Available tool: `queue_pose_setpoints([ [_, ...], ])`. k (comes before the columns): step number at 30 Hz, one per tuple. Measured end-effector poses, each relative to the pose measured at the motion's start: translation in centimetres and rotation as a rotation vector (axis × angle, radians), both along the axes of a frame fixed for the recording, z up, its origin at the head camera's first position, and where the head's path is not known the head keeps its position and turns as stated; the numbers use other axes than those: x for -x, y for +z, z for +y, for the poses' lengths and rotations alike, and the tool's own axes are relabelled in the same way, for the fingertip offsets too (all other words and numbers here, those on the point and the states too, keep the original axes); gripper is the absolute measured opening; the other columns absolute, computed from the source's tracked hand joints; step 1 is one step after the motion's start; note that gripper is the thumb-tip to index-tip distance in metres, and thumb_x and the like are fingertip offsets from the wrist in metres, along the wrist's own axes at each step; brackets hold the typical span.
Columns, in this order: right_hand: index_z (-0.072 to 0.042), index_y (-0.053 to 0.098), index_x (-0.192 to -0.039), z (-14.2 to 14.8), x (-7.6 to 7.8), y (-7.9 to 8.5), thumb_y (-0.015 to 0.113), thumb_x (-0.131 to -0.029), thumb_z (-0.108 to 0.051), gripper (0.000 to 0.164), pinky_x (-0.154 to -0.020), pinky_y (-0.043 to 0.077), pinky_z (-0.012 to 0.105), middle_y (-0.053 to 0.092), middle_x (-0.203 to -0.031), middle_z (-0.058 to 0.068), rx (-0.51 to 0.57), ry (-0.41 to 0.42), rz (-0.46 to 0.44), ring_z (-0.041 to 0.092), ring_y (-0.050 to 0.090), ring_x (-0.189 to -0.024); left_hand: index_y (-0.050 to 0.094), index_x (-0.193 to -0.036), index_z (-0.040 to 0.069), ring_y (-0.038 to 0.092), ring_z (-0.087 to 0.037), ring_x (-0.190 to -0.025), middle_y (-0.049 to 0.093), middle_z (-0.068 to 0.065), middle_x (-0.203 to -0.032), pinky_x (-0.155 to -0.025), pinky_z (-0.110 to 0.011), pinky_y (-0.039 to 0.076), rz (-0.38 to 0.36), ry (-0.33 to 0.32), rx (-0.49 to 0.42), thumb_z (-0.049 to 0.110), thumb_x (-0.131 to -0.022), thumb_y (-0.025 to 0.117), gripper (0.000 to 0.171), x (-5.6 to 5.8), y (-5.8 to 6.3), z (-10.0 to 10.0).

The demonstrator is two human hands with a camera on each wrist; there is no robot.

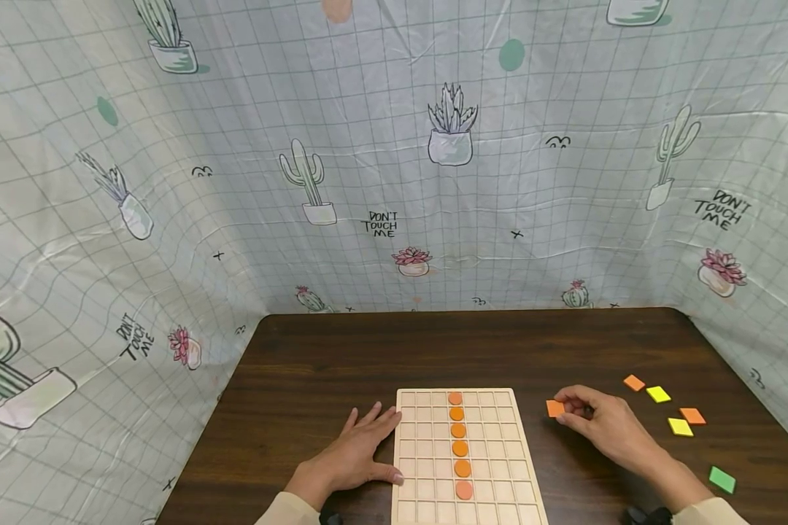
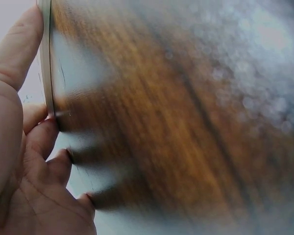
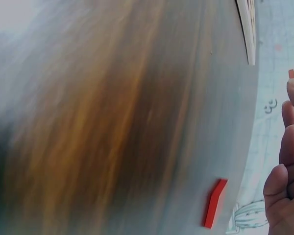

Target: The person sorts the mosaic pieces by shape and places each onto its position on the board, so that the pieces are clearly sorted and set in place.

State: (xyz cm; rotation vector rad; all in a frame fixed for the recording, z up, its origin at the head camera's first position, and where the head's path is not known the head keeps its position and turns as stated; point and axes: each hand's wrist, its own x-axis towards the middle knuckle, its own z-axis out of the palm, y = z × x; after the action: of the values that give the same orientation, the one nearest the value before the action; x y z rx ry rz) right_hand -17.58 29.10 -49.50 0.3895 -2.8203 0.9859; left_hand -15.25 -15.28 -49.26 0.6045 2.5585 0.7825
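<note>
A pale wooden grid board (image 1: 427,470) lies on the table, with a column of several orange discs (image 1: 458,430) down its middle. My left hand (image 1: 354,456) rests at the board's left edge, fingers spread, thumb and fingertips against the rim; the left wrist view shows the thumb (image 2: 22,44) right at that edge. To the right of the board, my right hand (image 1: 607,426) pinches a small orange square tile (image 1: 554,408) between thumb and fingers. In the right wrist view the tile (image 3: 291,74) shows just past the fingertips, over the table.
Loose tiles lie at the right: orange ones (image 1: 692,416), yellow ones (image 1: 680,427) and a green one (image 1: 722,480). A dark wood table (image 1: 341,350) carries everything. A patterned curtain (image 1: 368,146) hangs behind it and along both sides.
</note>
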Motion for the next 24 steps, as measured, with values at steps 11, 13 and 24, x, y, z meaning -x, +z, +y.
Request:
queue_pose_setpoints([
  [11, -0.016, 0.074, -0.108, -1.9, 0.8, -0.1, 0.085, -0.089, -0.010, 0.022, -0.063, 0.048, 0.023, 0.064, -0.087, -0.008, 0.037, 0.012, 0.029, -0.001, 0.053, -0.075, 0.031, -0.168, 0.016, 0.011, -0.030, -0.165, 0.026, -0.003, -0.175, -0.132, -0.063, -0.002, -0.003, 0.003, -0.005, 0.051, -0.089, 0.079, 0.099, -0.2, 0.0, 0.1],
  [13, -0.016, 0.074, -0.108, -2.2, 1.0, -0.1, 0.085, -0.090, -0.010, 0.022, -0.063, 0.049, 0.023, 0.065, -0.087, -0.008, 0.042, 0.014, 0.023, 0.000, 0.054, -0.076, 0.031, -0.168, 0.016, 0.011, -0.030, -0.165, 0.025, -0.003, -0.175, -0.132, -0.063, -0.002, -0.001, 0.001, -0.003, 0.051, -0.089, 0.079, 0.099, -0.2, 0.0, 0.1],
  [24, -0.015, 0.073, -0.111, -4.4, 2.0, 0.0, 0.081, -0.094, -0.011, 0.019, -0.062, 0.049, 0.024, 0.065, -0.089, -0.007, 0.089, 0.057, -0.012, 0.002, 0.055, -0.076, 0.030, -0.168, 0.017, 0.011, -0.030, -0.165, 0.025, -0.003, -0.175, -0.131, -0.063, -0.002, 0.001, -0.003, 0.009, 0.052, -0.089, 0.078, 0.099, 0.0, 0.2, -0.1],
])
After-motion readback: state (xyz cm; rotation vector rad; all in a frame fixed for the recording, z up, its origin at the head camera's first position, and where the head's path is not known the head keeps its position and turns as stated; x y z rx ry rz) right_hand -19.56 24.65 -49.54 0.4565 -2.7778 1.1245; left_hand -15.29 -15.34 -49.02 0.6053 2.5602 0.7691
